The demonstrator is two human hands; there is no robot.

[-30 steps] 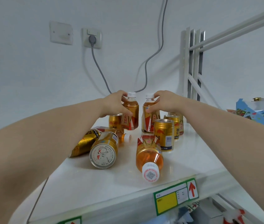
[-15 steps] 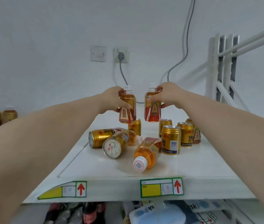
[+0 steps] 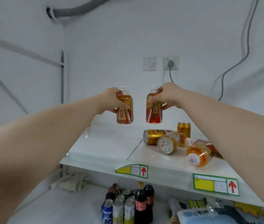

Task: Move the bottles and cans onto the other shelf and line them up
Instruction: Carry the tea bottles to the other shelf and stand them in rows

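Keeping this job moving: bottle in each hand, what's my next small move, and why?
Probably set both upright, side by side, on the left shelf: the left hand and right hand hold the left bottle and right bottle in the air.

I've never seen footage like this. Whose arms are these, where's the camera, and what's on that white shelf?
No machine here: these are a person's bare arms, filmed by one wide-angle camera worn on the head. The left hand grips a small amber plastic bottle with white cap; the right hand grips a second amber bottle. Both hang in the air above the white shelf. On its right part, one gold metal can and a second gold can lie on their sides, a third gold can stands upright, and a fallen amber bottle points its cap toward the camera.
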